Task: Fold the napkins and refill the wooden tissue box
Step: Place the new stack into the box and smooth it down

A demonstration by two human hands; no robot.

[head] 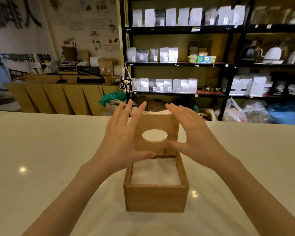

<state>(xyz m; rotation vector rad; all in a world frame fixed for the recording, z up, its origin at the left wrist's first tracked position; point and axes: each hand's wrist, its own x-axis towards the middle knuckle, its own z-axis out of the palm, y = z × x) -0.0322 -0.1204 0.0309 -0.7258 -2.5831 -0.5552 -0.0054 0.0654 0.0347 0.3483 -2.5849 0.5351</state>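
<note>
A wooden tissue box (156,196) stands in the middle of the white table, filled with white napkins (155,171). Its lid (170,123), with an oval hole, stands raised upright at the box's far edge. My left hand (121,138) is spread open at the lid's left side, its thumb near the lid's lower edge. My right hand (196,133) is spread open at the lid's right side, thumb by the oval hole. Whether the fingers touch the lid I cannot tell. More white napkins (160,111) show just behind the lid's top.
The white table (41,159) stretches wide on both sides of the box. Beyond its far edge stand black shelves (228,65) with white and grey bags, a wooden counter (58,94) at the left, and bags on the floor.
</note>
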